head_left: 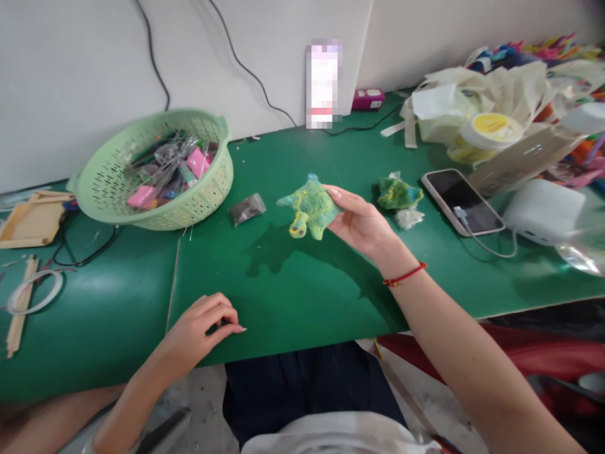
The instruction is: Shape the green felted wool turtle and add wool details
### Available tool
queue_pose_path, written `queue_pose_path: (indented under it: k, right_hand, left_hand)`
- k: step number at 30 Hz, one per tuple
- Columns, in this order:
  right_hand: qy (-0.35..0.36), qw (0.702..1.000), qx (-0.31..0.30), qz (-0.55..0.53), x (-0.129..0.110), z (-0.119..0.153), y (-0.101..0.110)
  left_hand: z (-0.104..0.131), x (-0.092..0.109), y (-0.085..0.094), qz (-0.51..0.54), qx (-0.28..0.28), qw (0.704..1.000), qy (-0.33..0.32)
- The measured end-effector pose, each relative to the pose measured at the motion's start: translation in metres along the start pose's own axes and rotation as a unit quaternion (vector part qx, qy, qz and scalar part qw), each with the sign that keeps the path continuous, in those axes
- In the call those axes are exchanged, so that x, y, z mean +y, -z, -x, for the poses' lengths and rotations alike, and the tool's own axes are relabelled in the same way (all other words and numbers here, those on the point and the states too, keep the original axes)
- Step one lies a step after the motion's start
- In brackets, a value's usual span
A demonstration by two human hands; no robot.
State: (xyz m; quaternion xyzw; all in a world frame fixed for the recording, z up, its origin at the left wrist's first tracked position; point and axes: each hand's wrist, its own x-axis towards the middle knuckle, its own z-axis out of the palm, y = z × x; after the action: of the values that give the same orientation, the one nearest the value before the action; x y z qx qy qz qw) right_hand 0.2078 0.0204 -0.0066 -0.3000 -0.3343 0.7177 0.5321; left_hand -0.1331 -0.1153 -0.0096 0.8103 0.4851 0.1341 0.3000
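A green, yellow and blue clay turtle is held above the table in my right hand. The thumb lies on top of its shell edge and the fingers are underneath. Its yellow head with dark eyes points down toward me. Near the table's front edge rests my left hand, loosely curled, with a gap between thumb and fingers and nothing visible in it. Right of the turtle lies a green and blue clay lump with clear plastic wrap. A small clear bag of dark pieces lies left of the turtle.
A light green basket of wrapped tools stands at the left, with a tape roll nearby. A lit phone leans against the wall. To the right are another phone on a cable, a white charger block, a bottle and a tub.
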Motion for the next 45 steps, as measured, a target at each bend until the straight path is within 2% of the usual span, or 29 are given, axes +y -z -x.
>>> queue_pose_path:
  k: [3, 5, 8, 10, 12, 14, 17, 20, 23, 27, 30, 36, 42, 45]
  right_hand:
    - [-0.009, 1.000, -0.001, 0.022, 0.000, 0.000, 0.000]
    - [-0.014, 0.999, -0.006, 0.041, 0.001, -0.001, 0.001]
    - [-0.019, 0.998, -0.023, 0.054, 0.003, -0.002, 0.003]
    - [-0.024, 0.998, -0.031, 0.053, 0.005, -0.003, 0.004]
    - [-0.027, 0.998, -0.037, 0.048, 0.006, -0.004, 0.005]
    - [-0.030, 0.998, -0.044, 0.041, 0.007, -0.005, 0.005]
    - [-0.038, 0.998, -0.050, 0.027, 0.008, -0.006, 0.004]
    - [-0.047, 0.998, -0.047, 0.017, 0.009, -0.007, 0.004]
    - [-0.050, 0.998, -0.039, 0.029, 0.009, -0.006, 0.004]
    - [-0.056, 0.997, -0.037, 0.040, 0.009, -0.006, 0.004]
    - [-0.058, 0.997, -0.038, 0.045, 0.010, -0.006, 0.004]
    - [-0.060, 0.996, -0.033, 0.056, 0.010, -0.005, 0.004]
    - [-0.056, 0.996, -0.033, 0.059, 0.010, -0.005, 0.002]
    - [-0.057, 0.996, -0.029, 0.059, 0.011, -0.005, 0.002]
  left_hand:
    - [-0.004, 0.010, 0.006, 0.040, 0.005, 0.999, 0.028]
    - [-0.018, 0.019, 0.013, 0.091, 0.040, 0.994, 0.043]
    - [-0.057, 0.032, 0.026, 0.185, 0.118, 0.974, 0.055]
    - [-0.090, 0.039, 0.034, 0.243, 0.165, 0.955, 0.037]
    - [-0.123, 0.042, 0.039, 0.299, 0.189, 0.935, 0.020]
    - [-0.148, 0.042, 0.039, 0.344, 0.197, 0.918, 0.007]
    - [-0.169, 0.036, 0.032, 0.409, 0.232, 0.882, 0.028]
    - [-0.173, 0.027, 0.021, 0.483, 0.272, 0.828, 0.086]
    - [-0.171, 0.022, 0.014, 0.507, 0.282, 0.806, 0.120]
    - [-0.167, 0.023, 0.011, 0.503, 0.282, 0.809, 0.117]
    - [-0.164, 0.027, 0.010, 0.476, 0.280, 0.828, 0.102]
    - [-0.162, 0.031, 0.006, 0.414, 0.311, 0.853, 0.063]
    - [-0.163, 0.031, 0.006, 0.460, 0.311, 0.830, 0.046]
    - [-0.161, 0.033, 0.005, 0.444, 0.311, 0.839, 0.045]
